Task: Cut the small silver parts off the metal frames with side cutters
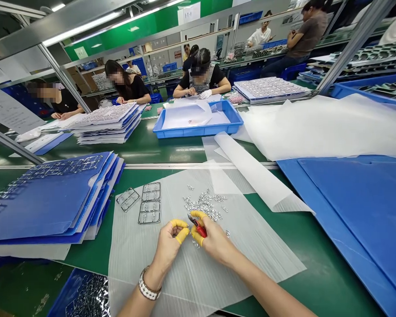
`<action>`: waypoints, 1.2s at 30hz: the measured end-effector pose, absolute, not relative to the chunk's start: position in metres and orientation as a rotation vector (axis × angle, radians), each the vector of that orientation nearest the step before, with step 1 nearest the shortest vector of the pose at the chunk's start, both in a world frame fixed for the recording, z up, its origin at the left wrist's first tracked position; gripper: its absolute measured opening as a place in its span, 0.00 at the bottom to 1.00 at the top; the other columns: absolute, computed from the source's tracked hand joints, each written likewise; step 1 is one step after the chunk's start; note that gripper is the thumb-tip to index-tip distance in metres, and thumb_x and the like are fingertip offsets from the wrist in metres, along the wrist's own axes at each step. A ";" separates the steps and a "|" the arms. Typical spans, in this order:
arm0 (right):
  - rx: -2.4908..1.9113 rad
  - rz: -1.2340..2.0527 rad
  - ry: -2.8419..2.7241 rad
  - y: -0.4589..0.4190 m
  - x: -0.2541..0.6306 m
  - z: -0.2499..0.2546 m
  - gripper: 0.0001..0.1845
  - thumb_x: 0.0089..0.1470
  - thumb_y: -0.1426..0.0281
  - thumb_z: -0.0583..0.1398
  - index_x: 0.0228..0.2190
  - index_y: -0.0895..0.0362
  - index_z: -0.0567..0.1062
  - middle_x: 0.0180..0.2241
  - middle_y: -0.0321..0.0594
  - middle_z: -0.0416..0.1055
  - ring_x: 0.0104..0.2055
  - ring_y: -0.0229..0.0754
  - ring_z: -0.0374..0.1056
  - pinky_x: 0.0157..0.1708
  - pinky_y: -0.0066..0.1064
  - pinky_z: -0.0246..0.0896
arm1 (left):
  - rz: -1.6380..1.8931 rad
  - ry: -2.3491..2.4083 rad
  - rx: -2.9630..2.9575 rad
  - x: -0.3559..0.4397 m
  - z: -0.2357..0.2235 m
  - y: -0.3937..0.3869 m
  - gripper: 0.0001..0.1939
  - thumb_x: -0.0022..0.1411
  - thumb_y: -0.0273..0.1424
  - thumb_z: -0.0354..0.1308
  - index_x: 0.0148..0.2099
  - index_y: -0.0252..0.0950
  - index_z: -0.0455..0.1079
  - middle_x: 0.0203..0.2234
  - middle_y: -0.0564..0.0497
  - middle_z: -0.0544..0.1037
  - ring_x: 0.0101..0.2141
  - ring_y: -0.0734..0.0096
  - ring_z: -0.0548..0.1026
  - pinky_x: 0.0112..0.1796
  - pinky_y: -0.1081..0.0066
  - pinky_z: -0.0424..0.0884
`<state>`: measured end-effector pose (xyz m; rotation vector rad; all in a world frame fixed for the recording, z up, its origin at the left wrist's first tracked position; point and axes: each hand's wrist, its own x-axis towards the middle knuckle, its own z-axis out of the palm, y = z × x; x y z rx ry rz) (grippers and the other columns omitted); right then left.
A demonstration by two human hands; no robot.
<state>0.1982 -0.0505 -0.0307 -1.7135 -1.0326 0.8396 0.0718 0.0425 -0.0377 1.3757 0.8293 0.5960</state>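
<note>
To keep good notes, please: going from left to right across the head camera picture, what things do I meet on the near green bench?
Stack of blue plastic folders → metal parts frames → pile of small metal parts → curled translucent sheet → blue plastic board

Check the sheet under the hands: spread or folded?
Spread: sheet flat on green bench, under loose metal parts, left hand and right hand.

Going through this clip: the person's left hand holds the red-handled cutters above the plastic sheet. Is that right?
Not quite. The head view shows the red-handled cutters in the right hand, not the left hand. They are above the plastic sheet, as you said.
</note>
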 end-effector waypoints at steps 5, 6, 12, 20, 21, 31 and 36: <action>-1.772 0.778 -1.045 -0.048 0.198 -0.027 0.26 0.46 0.72 0.58 0.49 0.53 0.65 0.25 0.33 0.68 0.27 0.40 0.63 0.28 0.31 0.55 | 0.607 0.806 1.437 0.071 -0.043 0.040 0.08 0.47 0.32 0.65 0.31 0.34 0.74 0.27 0.49 0.77 0.30 0.70 0.72 0.36 0.70 0.67; -1.768 0.779 -1.029 -0.047 0.198 -0.026 0.26 0.45 0.72 0.58 0.49 0.53 0.65 0.26 0.33 0.68 0.28 0.40 0.63 0.29 0.31 0.55 | 0.614 0.807 1.439 0.071 -0.043 0.039 0.08 0.47 0.31 0.65 0.31 0.34 0.74 0.27 0.50 0.77 0.30 0.70 0.72 0.36 0.70 0.67; -1.568 0.881 -0.816 -0.047 0.198 -0.030 0.26 0.46 0.68 0.58 0.48 0.54 0.63 0.33 0.36 0.71 0.32 0.41 0.66 0.32 0.33 0.60 | 0.715 0.838 1.327 0.071 -0.046 0.037 0.09 0.47 0.32 0.64 0.33 0.35 0.72 0.28 0.51 0.75 0.31 0.72 0.71 0.36 0.71 0.67; -1.405 0.860 -0.641 -0.043 0.183 -0.036 0.28 0.43 0.68 0.60 0.48 0.54 0.62 0.34 0.36 0.69 0.33 0.41 0.66 0.33 0.34 0.61 | 0.801 0.859 1.143 0.076 -0.047 0.031 0.13 0.45 0.34 0.66 0.34 0.34 0.70 0.29 0.51 0.74 0.32 0.71 0.72 0.36 0.71 0.68; -1.392 0.849 -0.631 -0.042 0.182 -0.035 0.27 0.44 0.68 0.60 0.48 0.55 0.62 0.33 0.37 0.69 0.34 0.41 0.66 0.34 0.34 0.61 | 0.802 0.859 1.132 0.076 -0.047 0.029 0.13 0.45 0.34 0.66 0.34 0.34 0.70 0.29 0.51 0.74 0.32 0.71 0.72 0.36 0.71 0.68; -1.395 0.816 -0.649 -0.038 0.180 -0.033 0.25 0.45 0.69 0.58 0.48 0.55 0.62 0.29 0.34 0.68 0.31 0.40 0.65 0.32 0.33 0.61 | 0.819 0.870 1.112 0.075 -0.043 0.027 0.14 0.45 0.36 0.66 0.34 0.34 0.71 0.30 0.50 0.75 0.32 0.71 0.72 0.35 0.72 0.68; -1.427 0.850 -0.669 -0.037 0.182 -0.034 0.26 0.44 0.70 0.59 0.48 0.54 0.62 0.30 0.34 0.68 0.32 0.40 0.66 0.31 0.33 0.61 | 0.822 0.884 1.144 0.072 -0.041 0.032 0.13 0.46 0.34 0.66 0.34 0.34 0.71 0.29 0.51 0.74 0.31 0.72 0.71 0.35 0.72 0.67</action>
